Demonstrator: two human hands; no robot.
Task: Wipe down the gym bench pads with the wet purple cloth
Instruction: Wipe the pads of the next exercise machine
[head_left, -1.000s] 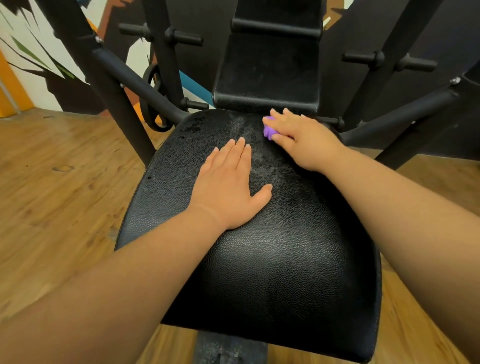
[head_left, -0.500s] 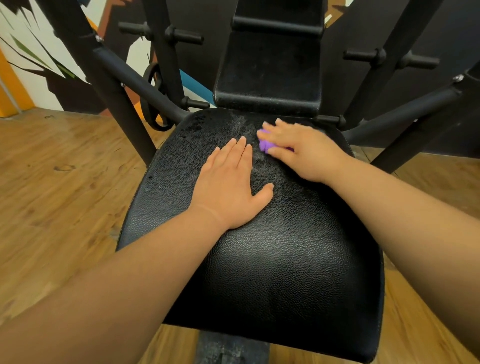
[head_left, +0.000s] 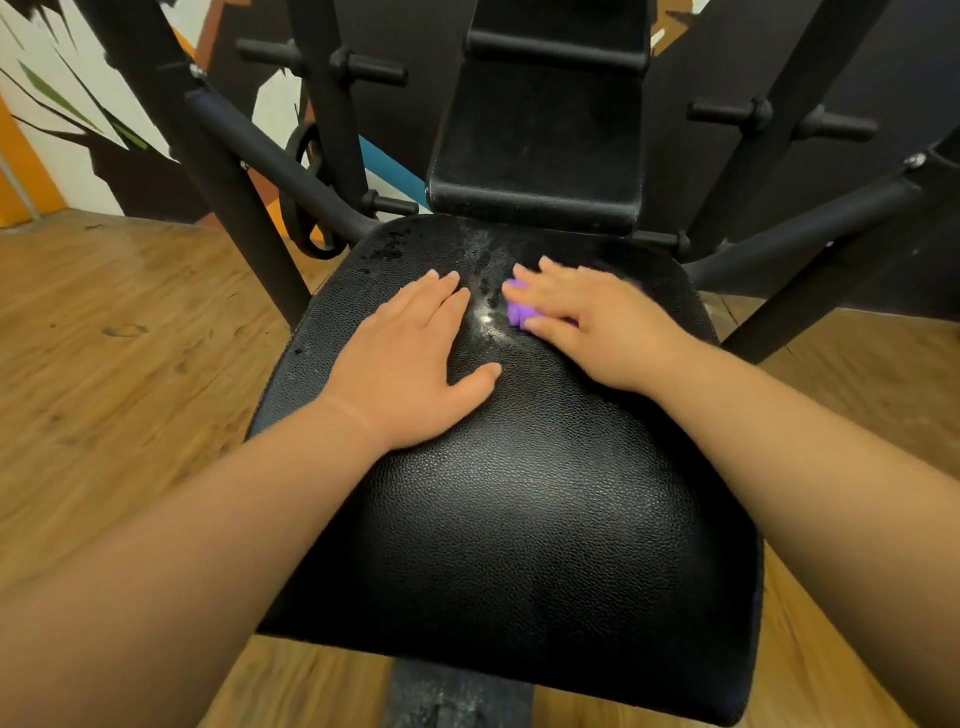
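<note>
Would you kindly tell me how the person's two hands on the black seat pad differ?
The left hand lies flat and empty, fingers straight, on the black textured seat pad; the right hand holds a crumpled purple cloth against it. The left hand looks sharp, the right hand blurred. Both are palm down.

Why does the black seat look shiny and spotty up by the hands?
Nothing looks broken. The black textured seat pad has a wet, glossy streak between the left hand and the right hand, which holds the crumpled purple cloth. Dark specks dot its far-left corner; droplets or wear, I cannot tell.
</note>
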